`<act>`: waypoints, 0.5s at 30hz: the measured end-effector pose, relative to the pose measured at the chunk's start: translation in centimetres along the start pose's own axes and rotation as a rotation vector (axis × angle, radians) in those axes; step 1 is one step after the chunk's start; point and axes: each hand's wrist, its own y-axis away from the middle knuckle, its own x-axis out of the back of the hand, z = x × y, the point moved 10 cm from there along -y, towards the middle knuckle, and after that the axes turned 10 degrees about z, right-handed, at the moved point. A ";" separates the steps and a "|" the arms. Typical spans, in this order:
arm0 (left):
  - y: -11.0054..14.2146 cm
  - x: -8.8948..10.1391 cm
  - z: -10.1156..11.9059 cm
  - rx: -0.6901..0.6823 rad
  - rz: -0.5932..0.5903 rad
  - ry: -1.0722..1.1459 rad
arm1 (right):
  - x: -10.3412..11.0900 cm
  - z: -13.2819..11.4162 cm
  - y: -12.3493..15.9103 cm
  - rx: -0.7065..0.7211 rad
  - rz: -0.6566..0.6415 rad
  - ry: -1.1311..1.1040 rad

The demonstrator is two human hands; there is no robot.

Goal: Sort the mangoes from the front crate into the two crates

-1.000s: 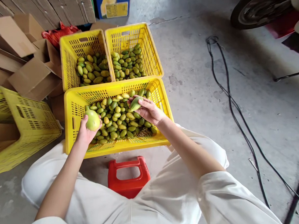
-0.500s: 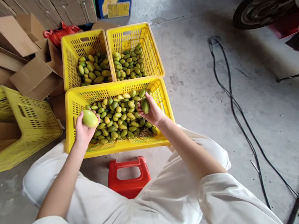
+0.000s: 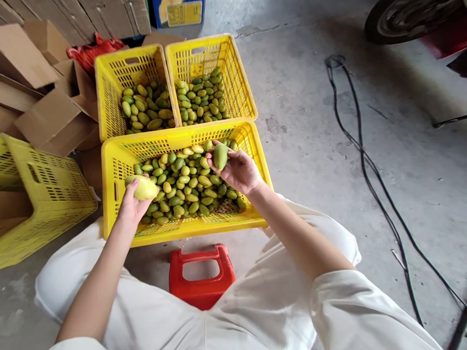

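My left hand (image 3: 134, 205) is closed around a pale yellow-green mango (image 3: 145, 189), over the left part of the near yellow crate (image 3: 189, 232). On the other side, my right hand (image 3: 241, 172) holds a greener mango (image 3: 220, 156) in its fingers, palm turned up. Below both hands lie several small green and yellow mangoes (image 3: 185, 179) in that crate. A brown, crumpled bit (image 3: 227, 206) sits among them at the lower right; I cannot make out what it is.
Two more yellow crates (image 3: 129, 57) with mangoes stand behind the near one. Empty-looking cardboard boxes (image 3: 46, 119) pile up at the left, beside a tipped yellow crate (image 3: 57, 179). A red stool (image 3: 202, 289) is between my legs. Black cable (image 3: 360, 137) and a wheel (image 3: 408, 9) are at right.
My right hand has rolled palm-up, turning its mango to show a lighter side. The left hand has tilted its mango slightly to the right.
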 end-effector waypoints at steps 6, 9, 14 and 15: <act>0.9 -1.2 0.6 0.027 -0.058 0.033 | 1.0 0.2 0.2 -0.020 0.067 0.011; 0.8 -1.1 0.4 0.057 -0.032 0.030 | 1.1 0.2 0.1 -0.035 0.032 -0.018; 0.9 -1.2 0.5 0.085 -0.020 0.051 | 1.2 0.0 -0.1 -0.032 0.024 -0.018; 1.0 -1.2 0.7 0.082 -0.019 0.064 | 1.2 0.0 0.0 -0.031 0.021 -0.018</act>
